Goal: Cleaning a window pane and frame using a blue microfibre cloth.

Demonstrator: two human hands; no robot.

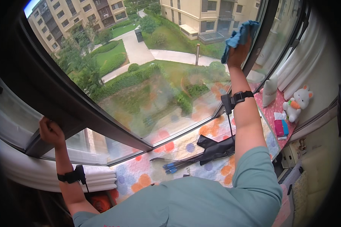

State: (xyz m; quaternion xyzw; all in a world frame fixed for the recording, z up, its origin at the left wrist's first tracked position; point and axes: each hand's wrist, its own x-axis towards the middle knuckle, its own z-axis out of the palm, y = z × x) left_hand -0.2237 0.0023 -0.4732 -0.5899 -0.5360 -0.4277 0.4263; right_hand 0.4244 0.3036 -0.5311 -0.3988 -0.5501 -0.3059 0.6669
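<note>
A crumpled blue cloth [240, 38] is in my right hand [238, 56], raised to the upper right part of a large window pane [170, 85]. The hand is beside the dark upright of the frame [254, 54]. My left hand [52, 132] is curled around the edge of a dark window frame bar [69, 123] at the left; its fingertips are partly hidden. Dark straps with small black boxes sit on both forearms. Through the glass I see lawns, paths and buildings, with faint reflections of the flowered mat.
A flower-patterned mat [156, 167] covers the sill. On it lie a black bag [217, 150] and blue-ended arrows [172, 167]. A pillow [269, 92], plush rabbit [298, 103] and tissue pack [281, 127] are at right. White curtains [88, 176] hang at left.
</note>
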